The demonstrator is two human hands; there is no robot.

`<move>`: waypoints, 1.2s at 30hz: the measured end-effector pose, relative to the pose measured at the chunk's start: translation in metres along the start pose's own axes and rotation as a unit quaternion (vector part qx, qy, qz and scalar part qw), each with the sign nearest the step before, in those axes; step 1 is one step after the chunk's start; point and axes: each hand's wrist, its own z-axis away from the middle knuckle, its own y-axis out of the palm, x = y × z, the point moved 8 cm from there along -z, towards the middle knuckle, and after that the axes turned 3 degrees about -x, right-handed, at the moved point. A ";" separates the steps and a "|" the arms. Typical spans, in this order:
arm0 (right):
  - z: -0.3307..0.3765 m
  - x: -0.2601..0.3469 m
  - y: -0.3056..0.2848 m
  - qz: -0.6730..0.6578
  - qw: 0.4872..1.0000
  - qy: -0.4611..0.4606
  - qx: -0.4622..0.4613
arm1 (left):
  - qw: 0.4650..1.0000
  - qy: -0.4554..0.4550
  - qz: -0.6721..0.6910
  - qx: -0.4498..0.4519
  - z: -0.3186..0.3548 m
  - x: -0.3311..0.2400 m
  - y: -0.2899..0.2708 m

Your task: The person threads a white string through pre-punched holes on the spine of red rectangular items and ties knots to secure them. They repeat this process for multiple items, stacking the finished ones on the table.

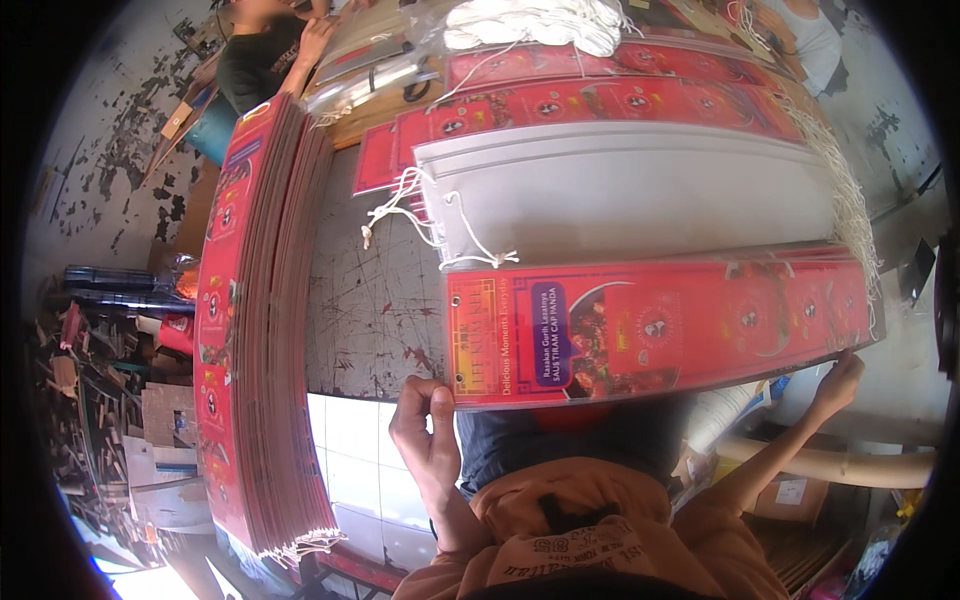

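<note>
The person stands at the near edge of a worn, scratched table [375,300] and holds a long red printed sheet [655,325] flat in front of them, spread across the width of their reach. The left hand [428,425] grips its near left corner, the thumb up over the edge and the fingers curled shut on the card from below. The right hand [838,380] is stretched far out to the other end, fingertips pinching the sheet's lower right corner; how tightly they close there is hard to make out at that distance. The sheet lies on top of a pile of the same kind, just beyond which white flat sheets [625,195] overlap further red ones [600,105] toward the far side. Loose white cords [425,215] trail off the left end of the white sheets onto the bare tabletop, and a bundle of white cord [535,25] sits at the far end. Along the left edge of the table stands a thick stack of red flat bags [255,330], on edge, running away from the person. Another person in a dark top [258,60] works at the far left corner.
</note>
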 end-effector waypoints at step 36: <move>0.018 0.018 -0.028 -0.361 0.915 0.072 0.163 | 0.954 -0.100 0.152 0.237 0.028 0.020 0.000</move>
